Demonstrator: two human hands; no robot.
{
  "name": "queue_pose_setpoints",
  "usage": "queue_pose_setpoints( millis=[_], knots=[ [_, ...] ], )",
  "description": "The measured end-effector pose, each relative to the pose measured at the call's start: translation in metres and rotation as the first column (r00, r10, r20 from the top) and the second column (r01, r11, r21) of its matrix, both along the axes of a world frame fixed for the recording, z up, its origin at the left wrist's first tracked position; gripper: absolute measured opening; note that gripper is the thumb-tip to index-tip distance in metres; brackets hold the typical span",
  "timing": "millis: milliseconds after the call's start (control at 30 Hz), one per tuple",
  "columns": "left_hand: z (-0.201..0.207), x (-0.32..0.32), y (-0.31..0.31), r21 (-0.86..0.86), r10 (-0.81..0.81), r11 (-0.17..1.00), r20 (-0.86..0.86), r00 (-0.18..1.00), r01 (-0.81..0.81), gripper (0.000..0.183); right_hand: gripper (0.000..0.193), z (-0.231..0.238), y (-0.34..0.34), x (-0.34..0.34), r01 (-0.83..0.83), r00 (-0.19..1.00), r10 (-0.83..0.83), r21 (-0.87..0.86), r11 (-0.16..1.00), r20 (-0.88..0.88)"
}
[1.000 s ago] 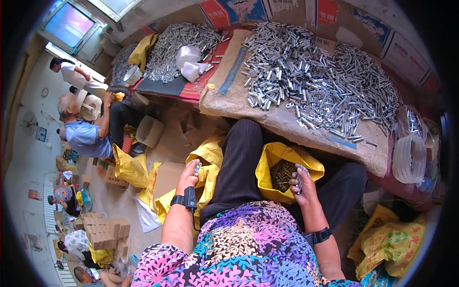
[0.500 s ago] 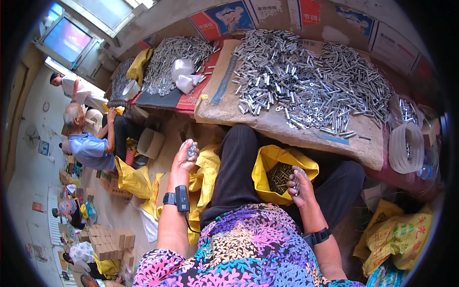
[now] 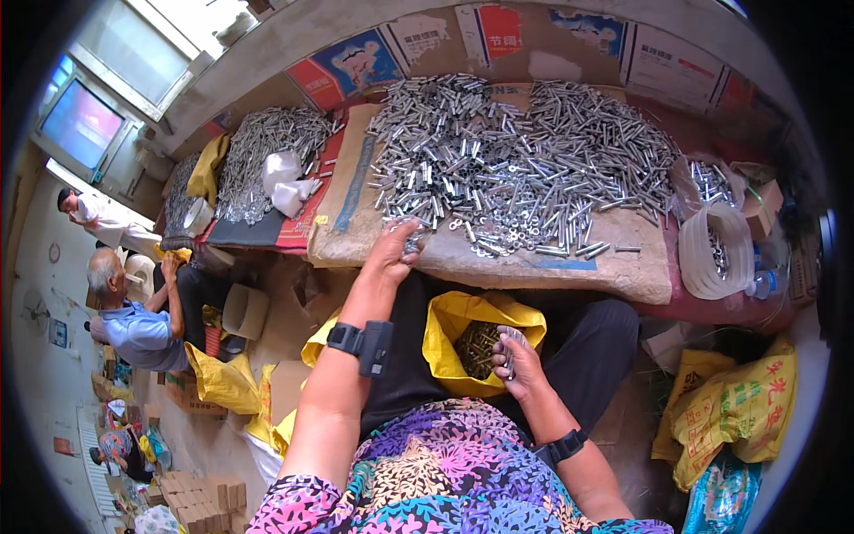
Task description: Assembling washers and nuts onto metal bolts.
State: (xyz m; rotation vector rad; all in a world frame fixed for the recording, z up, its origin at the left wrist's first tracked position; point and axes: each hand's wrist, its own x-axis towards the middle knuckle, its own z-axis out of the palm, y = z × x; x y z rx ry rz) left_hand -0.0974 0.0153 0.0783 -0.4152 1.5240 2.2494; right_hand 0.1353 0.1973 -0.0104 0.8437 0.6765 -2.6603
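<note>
My left hand [image 3: 391, 253] reaches to the near edge of the bench, its fingers curled around small shiny metal parts [image 3: 411, 233] whose exact kind is blurred. Just beyond it lies a heap of silvery metal sleeves [image 3: 445, 151], with loose washers [image 3: 511, 233] along the near side. Over my lap, my right hand [image 3: 523, 365] is closed on several short silvery metal pieces [image 3: 510, 349], partly hidden by the fingers. It is beside the rim of a yellow sack [image 3: 438, 334], which stands open between my legs and contains brass-coloured bolts [image 3: 479, 347].
Cardboard [image 3: 351, 200] covers the bench. A translucent plastic tub [image 3: 703, 258] stands at its right end, above yellow sacks [image 3: 734, 414]. A person in a blue shirt [image 3: 142, 334] sits at the left, near a pale bin [image 3: 246, 311]. Another metal heap [image 3: 267, 151] lies far left.
My left hand has moved forward and right, from over the floor to the bench edge, still closed on metal parts. My right hand stays beside the sack. The whole view has shifted.
</note>
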Motion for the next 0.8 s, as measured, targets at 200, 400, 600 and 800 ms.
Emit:
queue_pose_setpoints(
  millis=[200,400,600,800],
  knots=[
    [-0.009,-0.02,0.051,-0.264,-0.015,0.964,-0.151,0.988,-0.026,0.035,0.025,0.0,0.002,0.0,-0.016,1.0,0.017,0.039,0.999,-0.002],
    [-0.032,-0.026,0.079,-0.67,-0.214,0.595,-0.665,0.715,-0.445,0.022,0.025,-0.002,0.001,0.0,-0.023,1.0,0.022,0.051,0.998,0.003],
    [-0.049,-0.015,0.091,-0.706,-0.385,0.419,-0.708,0.592,-0.571,0.026,0.025,-0.005,0.002,-0.001,-0.031,1.0,0.031,0.07,0.997,0.002],
    [-0.046,-0.008,0.096,-0.743,-0.496,0.267,-0.652,0.573,-0.614,0.029,0.026,0.0,0.002,-0.003,-0.04,0.999,0.039,0.093,0.995,0.008]
  ],
)
